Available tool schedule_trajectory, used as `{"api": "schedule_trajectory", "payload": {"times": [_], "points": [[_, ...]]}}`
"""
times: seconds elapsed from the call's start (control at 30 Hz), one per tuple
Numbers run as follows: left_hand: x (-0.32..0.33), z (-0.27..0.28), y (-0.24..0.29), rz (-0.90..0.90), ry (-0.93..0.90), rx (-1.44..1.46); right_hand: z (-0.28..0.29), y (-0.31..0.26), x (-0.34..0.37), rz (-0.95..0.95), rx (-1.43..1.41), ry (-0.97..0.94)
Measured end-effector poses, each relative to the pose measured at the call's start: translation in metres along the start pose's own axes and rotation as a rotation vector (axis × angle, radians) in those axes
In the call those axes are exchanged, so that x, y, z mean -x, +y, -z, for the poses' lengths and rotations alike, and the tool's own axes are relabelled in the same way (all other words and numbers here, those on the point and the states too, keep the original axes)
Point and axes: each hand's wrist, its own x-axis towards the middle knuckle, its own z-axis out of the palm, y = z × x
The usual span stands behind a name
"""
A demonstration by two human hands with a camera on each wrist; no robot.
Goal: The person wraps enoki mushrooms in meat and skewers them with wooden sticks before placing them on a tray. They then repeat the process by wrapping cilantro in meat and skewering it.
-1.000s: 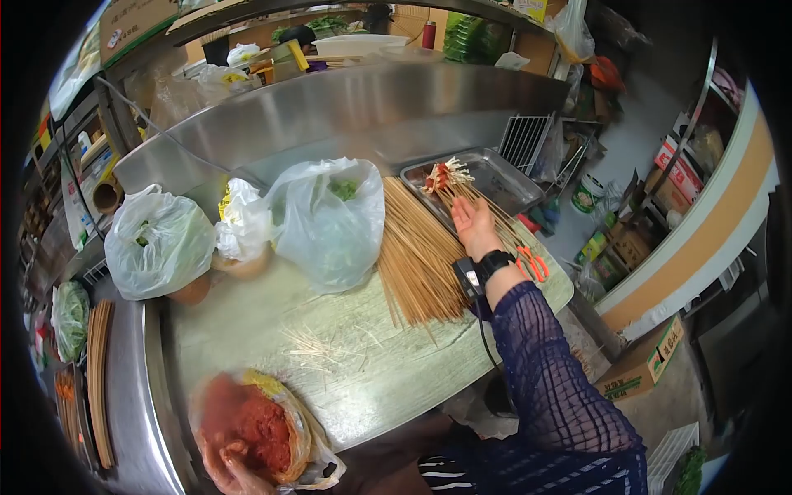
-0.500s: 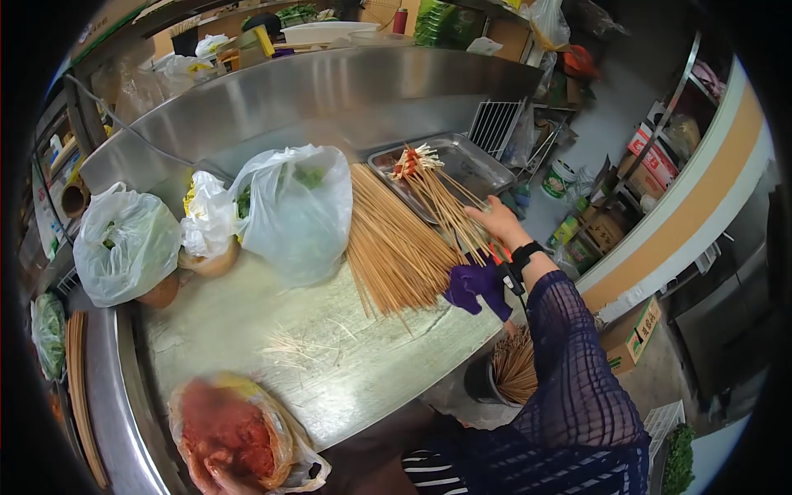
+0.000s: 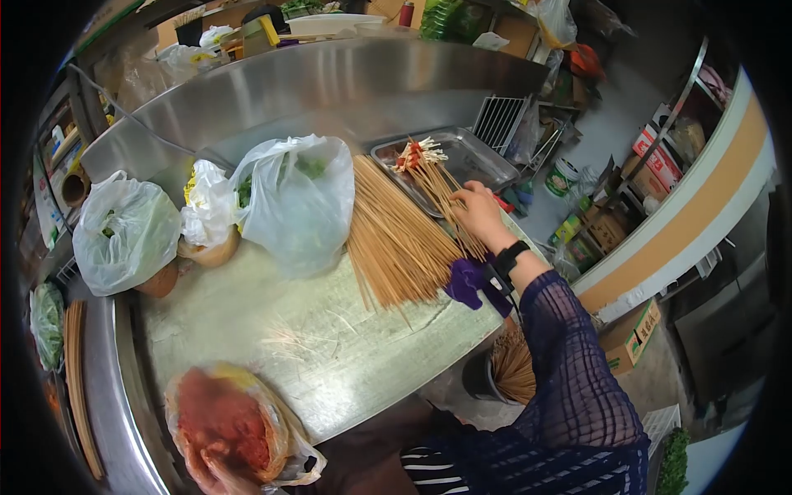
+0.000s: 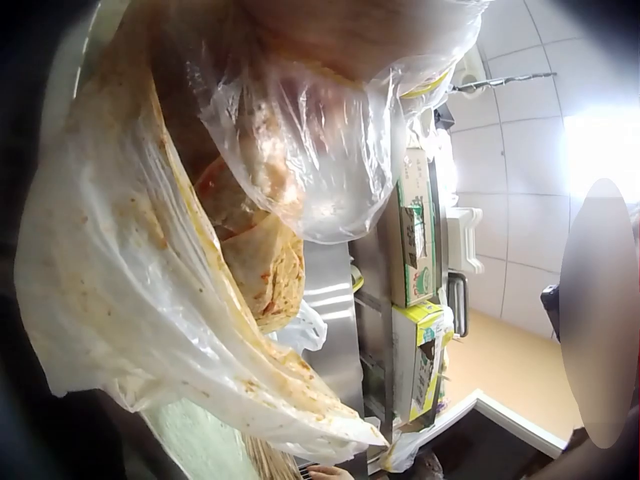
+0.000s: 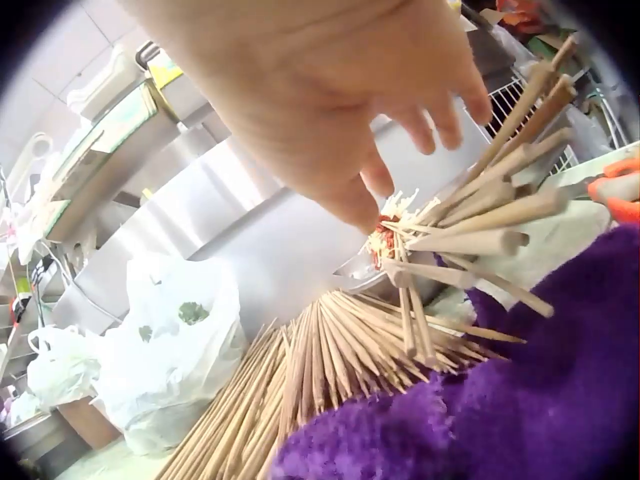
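I'm holding the right hand [image 3: 480,216] beside and over the shafts of the topped skewers [image 3: 436,186]; its fingers are bending loosely, unclenched, and gripping nothing I can make out. The skewers are lying with their dressed ends over the metal tray [image 3: 505,175] and their bare ends spreading toward the purple cloth [image 3: 467,285]. For a good pickup, I'm judging it best to be closing thumb and fingertips low on a bare shaft, keeping clear of the soft tops and drawing along the stick so its neighbours aren't dragging.

The left hand [image 3: 202,469] is resting at the plastic bag [image 3: 295,433] of red paste [image 3: 241,429]; blur and plastic are hiding its fingers, so I can't tell whether it is grasping.

The paste is looking wet, dense and lumpy, the bag's film thin, crinkled and smeared orange. Round wooden shafts are tapering to points in the fanned pile of sticks [image 3: 396,239]; the tops are showing thin pale strands banded with red. The cloth is looking fuzzy, the desk [image 3: 223,322] smooth and pale green.
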Motion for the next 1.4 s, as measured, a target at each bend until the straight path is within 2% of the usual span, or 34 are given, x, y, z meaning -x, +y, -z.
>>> {"api": "schedule_trajectory", "payload": {"times": [0.3,0.53,0.57,0.7,0.77,0.8,0.87,0.9,0.97,1.0,1.07,1.13,1.2,1.27,1.3,1.37,1.4], "points": [[0.000,0.009,-0.047,0.110,0.031,0.185,-0.025,-0.010,-0.031,0.078,0.138,-0.095],[-0.003,0.032,-0.098,0.252,0.043,0.437,-0.026,-0.007,-0.033,0.077,0.103,-0.074],[-0.002,0.037,-0.104,0.270,0.030,0.455,-0.026,-0.005,-0.035,0.060,0.081,-0.062],[0.003,0.013,-0.061,0.154,0.076,0.250,-0.028,0.002,-0.033,0.028,-0.088,0.096],[0.004,0.011,-0.060,0.125,0.067,0.248,-0.022,0.009,-0.031,0.000,-0.295,0.121],[0.002,0.017,-0.074,0.173,0.099,0.351,-0.019,0.013,-0.029,-0.015,-0.396,0.132],[-0.004,0.037,-0.115,0.270,0.166,0.555,-0.012,0.019,-0.022,-0.165,-0.567,0.046],[-0.003,0.034,-0.101,0.183,0.098,0.187,-0.009,0.022,-0.018,-0.240,-0.652,0.001],[-0.001,0.025,-0.063,0.000,-0.045,-0.547,-0.006,0.028,-0.008,-0.267,-0.872,0.013],[-0.001,0.028,-0.072,0.040,-0.043,-0.323,-0.002,0.026,-0.002,-0.281,-0.982,0.018],[-0.001,0.036,-0.096,0.124,-0.039,0.117,0.017,0.019,0.017,-0.300,-1.090,-0.030],[0.006,0.013,-0.055,0.090,0.082,0.076,0.050,-0.003,0.052,-0.265,-1.153,-0.125],[0.006,0.017,-0.053,0.017,0.017,0.023,0.077,-0.026,0.095,-0.096,-1.197,-0.229],[0.007,0.022,-0.058,0.053,0.016,0.017,0.090,-0.031,0.141,-0.021,-1.019,-0.355],[0.006,0.024,-0.059,0.034,0.010,-0.031,0.103,-0.036,0.164,-0.054,-0.937,-0.518],[0.007,0.024,-0.061,0.062,0.028,0.000,0.093,-0.033,0.206,-0.015,-1.011,-0.752],[0.006,0.023,-0.060,0.072,0.040,0.018,0.082,-0.030,0.226,-0.117,-0.924,-0.887]]}}
